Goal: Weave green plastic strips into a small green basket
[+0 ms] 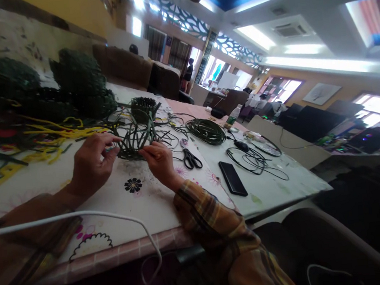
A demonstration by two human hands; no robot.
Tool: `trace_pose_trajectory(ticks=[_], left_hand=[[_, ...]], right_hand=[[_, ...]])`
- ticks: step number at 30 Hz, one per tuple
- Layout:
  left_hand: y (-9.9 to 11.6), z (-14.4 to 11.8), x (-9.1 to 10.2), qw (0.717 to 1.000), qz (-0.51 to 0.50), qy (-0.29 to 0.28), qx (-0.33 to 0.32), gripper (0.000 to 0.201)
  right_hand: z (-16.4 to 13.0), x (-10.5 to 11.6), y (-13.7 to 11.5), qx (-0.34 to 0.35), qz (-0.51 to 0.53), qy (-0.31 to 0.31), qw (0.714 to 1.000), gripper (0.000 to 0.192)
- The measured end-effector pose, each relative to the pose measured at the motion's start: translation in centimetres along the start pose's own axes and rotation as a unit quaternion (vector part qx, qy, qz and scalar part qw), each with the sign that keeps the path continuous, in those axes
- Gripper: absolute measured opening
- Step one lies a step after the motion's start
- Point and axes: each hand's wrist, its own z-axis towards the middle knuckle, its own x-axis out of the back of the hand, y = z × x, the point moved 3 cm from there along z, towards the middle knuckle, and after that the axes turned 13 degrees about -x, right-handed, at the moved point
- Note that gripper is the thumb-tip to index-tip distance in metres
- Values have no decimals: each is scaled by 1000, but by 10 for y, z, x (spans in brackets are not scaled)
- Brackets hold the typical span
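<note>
A partly woven basket of dark green strips (pixel 132 141) stands on the flowered tablecloth, its loose strip ends sticking up and outward. At its left side my left hand (pixel 94 160) pinches thumb and fingers together at the strips. My right hand (pixel 158 160) grips the near right edge of the weave between thumb and fingertips. Black-handled scissors (pixel 191 159) lie just right of my right hand. Behind the basket is a finished-looking small woven green piece (pixel 143 109). The exact strips between my fingers are too small to make out.
Yellow strips (pixel 52 131) and large dark green woven pieces (pixel 79 77) crowd the left. A coil of green strip (pixel 205 131), a black phone (pixel 233 178), thin black cable (pixel 254 161) and a bottle (pixel 233 115) lie rightward. A white cable (pixel 112 214) crosses in front.
</note>
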Motion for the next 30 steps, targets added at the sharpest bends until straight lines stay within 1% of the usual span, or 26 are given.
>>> trace_pose_trajectory(ticks=[2, 3, 6, 8, 10, 13, 16, 19, 21, 23, 25, 28, 30], left_hand=[[7, 1, -6, 999, -7, -35, -30, 30], [9, 1, -9, 998, -7, -51, -34, 33], [9, 2, -14, 996, 13, -84, -11, 36], [8, 3, -16, 995, 13, -97, -13, 35], [9, 4, -17, 995, -2, -94, -30, 37], [12, 7, -16, 997, -28, -62, -28, 35], [12, 10, -16, 997, -62, -44, -6, 31], [7, 13, -19, 990, -111, -68, 49, 32], [5, 14, -19, 986, -107, -98, 84, 32], [4, 16, -17, 986, -78, -120, 90, 32], [3, 18, -14, 985, -56, -133, 92, 33], [-1, 20, -11, 982, -58, -146, 105, 34], [-5, 21, -11, 980, -66, -151, 113, 33]], right_hand=[[-3, -4, -4, 30, -25, -1, 999, 37], [-5, -7, -6, 45, -39, -5, 998, 36], [-8, -13, -11, 87, -80, -16, 993, 37], [-9, -15, -12, 95, -98, -16, 991, 35], [-8, -15, -11, 83, -110, -15, 990, 29], [-6, -14, -10, 59, -118, -21, 991, 26], [-6, -13, -11, 54, -107, -25, 992, 32], [-5, -14, -13, 47, -94, -44, 994, 29], [-4, -15, -13, 38, -78, -59, 994, 24], [-3, -13, -12, 25, -41, -71, 996, 14], [-1, -10, -10, 0, 25, -82, 996, 5], [2, -4, -7, -29, 123, -98, 987, 13], [4, -1, -6, -28, 139, -109, 984, 14]])
